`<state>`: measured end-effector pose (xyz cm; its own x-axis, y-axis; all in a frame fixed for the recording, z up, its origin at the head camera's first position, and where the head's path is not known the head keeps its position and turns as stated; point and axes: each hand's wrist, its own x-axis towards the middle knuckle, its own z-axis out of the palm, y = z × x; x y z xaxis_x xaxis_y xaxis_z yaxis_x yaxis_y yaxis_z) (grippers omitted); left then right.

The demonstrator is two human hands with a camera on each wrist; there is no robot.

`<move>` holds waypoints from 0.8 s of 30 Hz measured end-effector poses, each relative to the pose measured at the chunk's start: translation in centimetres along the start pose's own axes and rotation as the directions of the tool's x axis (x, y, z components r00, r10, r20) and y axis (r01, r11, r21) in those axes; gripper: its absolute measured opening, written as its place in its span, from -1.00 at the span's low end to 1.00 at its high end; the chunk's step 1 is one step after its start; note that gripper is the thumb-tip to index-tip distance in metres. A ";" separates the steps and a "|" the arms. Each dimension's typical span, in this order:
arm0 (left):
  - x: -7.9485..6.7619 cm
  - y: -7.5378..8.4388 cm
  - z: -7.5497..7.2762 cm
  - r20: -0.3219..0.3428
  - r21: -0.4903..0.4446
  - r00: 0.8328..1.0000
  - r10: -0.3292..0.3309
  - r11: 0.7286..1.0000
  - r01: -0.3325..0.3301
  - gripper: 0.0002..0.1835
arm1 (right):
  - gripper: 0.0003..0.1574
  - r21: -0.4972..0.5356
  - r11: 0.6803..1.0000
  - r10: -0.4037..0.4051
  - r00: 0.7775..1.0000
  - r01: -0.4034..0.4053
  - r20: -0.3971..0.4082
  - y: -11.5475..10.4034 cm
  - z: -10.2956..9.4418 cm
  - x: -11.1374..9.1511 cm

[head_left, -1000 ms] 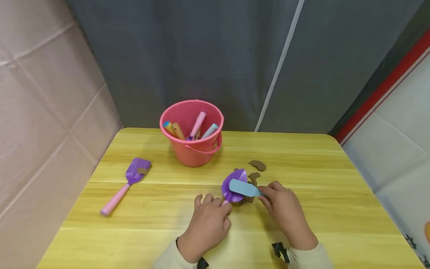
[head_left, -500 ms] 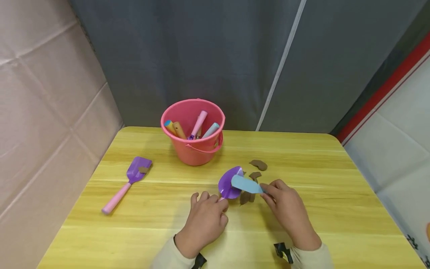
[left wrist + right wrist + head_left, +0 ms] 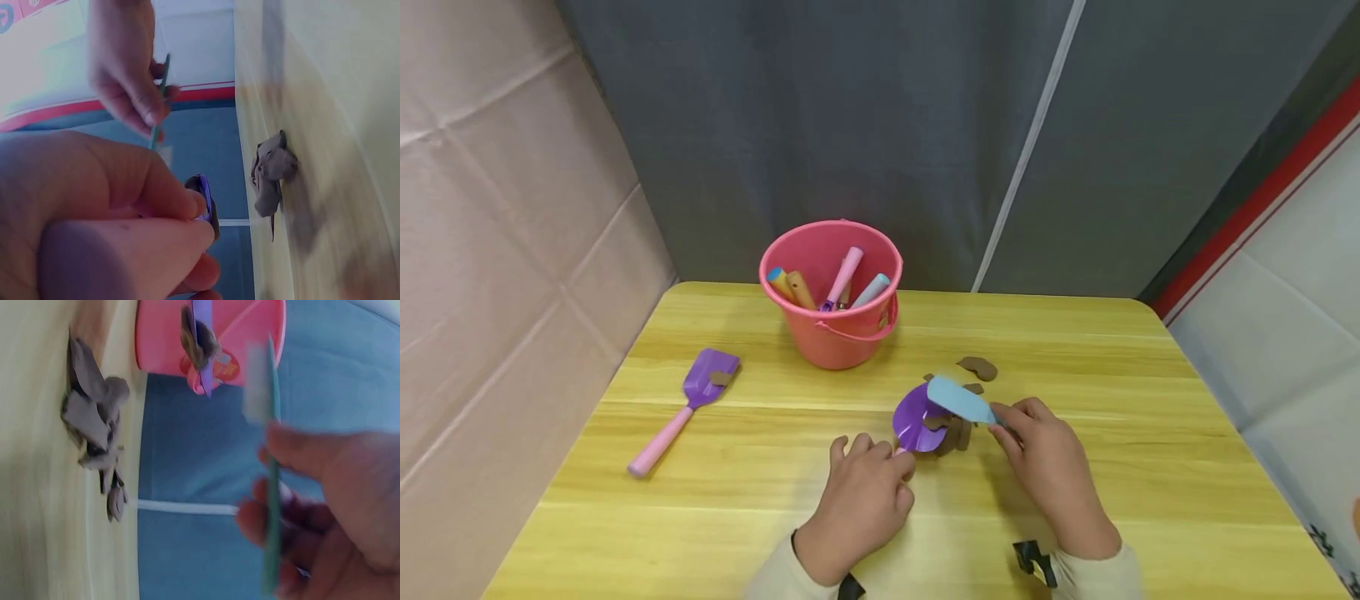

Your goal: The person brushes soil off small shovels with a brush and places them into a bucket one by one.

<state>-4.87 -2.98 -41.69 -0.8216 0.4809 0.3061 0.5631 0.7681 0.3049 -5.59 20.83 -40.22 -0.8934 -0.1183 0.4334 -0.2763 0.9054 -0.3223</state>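
Observation:
My left hand grips the pink handle of a small shovel whose purple blade is lifted over the table. A brown, leaf-like piece lies on that blade. Between thumb and fingers, my right hand holds a light blue brush; its pale bristles appear in the right wrist view, apart from the shovel. In the head view the brush overlaps the blade's right edge. Below both tools sits a small pile of curled brown pieces.
A pink bucket at the back holds several tool handles. On the left lies a purple spatula-shaped shovel with a brown piece on it. One loose brown piece is behind the pile. A dark curtain hangs behind the table.
The brush has moved back and right, off the middle of the blade. The shovel shifted left, then right again toward the pile, and a brown piece now shows on it.

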 end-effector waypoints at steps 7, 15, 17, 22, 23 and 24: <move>-0.3 1.1 0.0 0.023 -0.026 0.997 0.077 0.997 -0.077 -0.86 | -0.67 -0.008 1.000 -0.003 0.999 0.003 0.047 -0.1 0.8 0.0; -0.3 1.0 0.1 0.039 -0.042 0.999 0.020 0.999 -0.018 -0.85 | -0.67 -0.011 0.998 0.067 0.990 -0.069 -0.125 0.8 -0.1 -0.1; -0.1 0.6 0.0 0.035 -0.039 0.999 -0.003 0.999 0.005 -0.86 | -0.67 -0.008 0.999 0.053 0.994 -0.054 -0.099 0.9 -0.4 -0.3; 0.2 0.3 -0.4 0.043 -0.051 0.999 -0.022 0.998 0.024 -0.87 | -0.69 0.016 0.999 -0.036 0.997 0.035 0.072 0.7 -0.3 -0.3; 0.2 0.4 -0.5 0.047 -0.059 0.999 -0.020 0.998 0.022 -0.88 | -0.69 0.015 0.999 -0.046 0.995 0.045 0.087 0.6 -0.2 -0.3; 0.2 0.5 -0.5 0.051 -0.065 0.999 -0.016 0.998 0.019 -0.88 | -0.70 0.010 0.999 -0.050 0.995 0.050 0.088 0.5 0.0 -0.3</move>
<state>-4.69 -2.75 -41.01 -0.8340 0.4893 0.2550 0.5517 0.7482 0.3685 -5.44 21.38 -40.50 -0.9061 -0.1992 0.3733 -0.3238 0.8944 -0.3086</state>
